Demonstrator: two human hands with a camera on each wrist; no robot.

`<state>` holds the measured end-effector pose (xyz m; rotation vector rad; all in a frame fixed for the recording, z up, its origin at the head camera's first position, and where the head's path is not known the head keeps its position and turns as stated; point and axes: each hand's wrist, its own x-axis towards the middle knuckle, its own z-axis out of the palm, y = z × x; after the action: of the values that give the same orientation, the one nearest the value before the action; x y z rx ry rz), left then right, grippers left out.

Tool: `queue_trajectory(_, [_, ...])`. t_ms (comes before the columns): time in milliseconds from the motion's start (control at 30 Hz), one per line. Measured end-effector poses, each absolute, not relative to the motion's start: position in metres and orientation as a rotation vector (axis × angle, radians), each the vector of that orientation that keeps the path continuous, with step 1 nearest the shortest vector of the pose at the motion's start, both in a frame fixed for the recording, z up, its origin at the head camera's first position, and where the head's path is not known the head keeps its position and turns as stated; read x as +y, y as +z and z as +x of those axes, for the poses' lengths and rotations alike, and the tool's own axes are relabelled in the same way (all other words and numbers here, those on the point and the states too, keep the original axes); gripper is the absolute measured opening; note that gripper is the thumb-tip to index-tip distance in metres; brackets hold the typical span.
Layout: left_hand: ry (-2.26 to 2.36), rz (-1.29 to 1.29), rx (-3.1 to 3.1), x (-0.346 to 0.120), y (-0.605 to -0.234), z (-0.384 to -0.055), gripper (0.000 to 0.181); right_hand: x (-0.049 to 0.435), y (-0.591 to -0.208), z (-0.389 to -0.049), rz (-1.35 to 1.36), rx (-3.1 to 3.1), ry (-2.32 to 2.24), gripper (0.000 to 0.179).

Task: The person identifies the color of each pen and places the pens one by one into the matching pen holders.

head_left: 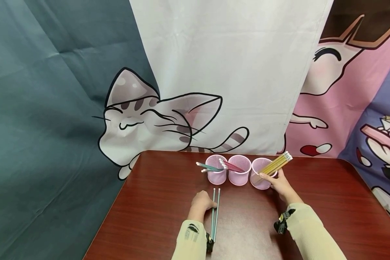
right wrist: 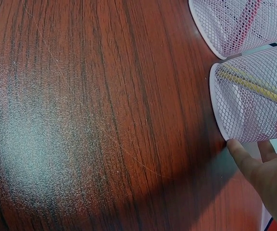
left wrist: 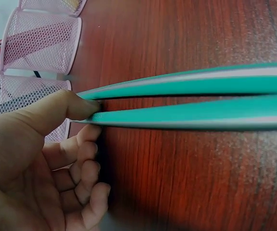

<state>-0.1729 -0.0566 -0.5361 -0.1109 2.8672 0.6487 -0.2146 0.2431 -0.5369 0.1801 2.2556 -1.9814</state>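
My left hand (head_left: pixel 202 201) pinches a green pencil (left wrist: pixel 191 111) between thumb and forefinger, low over the table. A second green pencil (left wrist: pixel 186 84) lies close alongside it; whether the fingers hold that one too is unclear. At the right-hand pink mesh pencil cup (head_left: pixel 259 183), my right hand (head_left: pixel 283 187) grips the outer side, thumb toward the front. A bundle of yellow pencils (head_left: pixel 274 164) leans rightward out of this cup, eraser ends up. In the right wrist view a fingertip (right wrist: pixel 233 144) is by the cup's base ring; the other fingers are partly hidden.
Two more pink mesh cups stand in the row: the left cup (head_left: pixel 217 177) has several green pencils (head_left: pixel 209 168), the middle cup (head_left: pixel 238 178) red pencils (head_left: pixel 232 166). The brown table (head_left: pixel 149 209) ends against a printed cloth backdrop (head_left: pixel 234 54).
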Motion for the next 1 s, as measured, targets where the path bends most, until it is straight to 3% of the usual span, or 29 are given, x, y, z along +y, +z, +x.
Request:
queue_trajectory(500, [0.759,-0.035,2.808,-0.064,-0.519,-0.171,0.023,0.242,-0.536,-0.214,0.193,2.247,-1.977,0.080])
queue_trajectory(1000, [0.957,0.012,2.889,-0.065,-0.485,-0.177,0.023,0.243,-0.537,-0.214,0.192,2.260,-1.962,0.081])
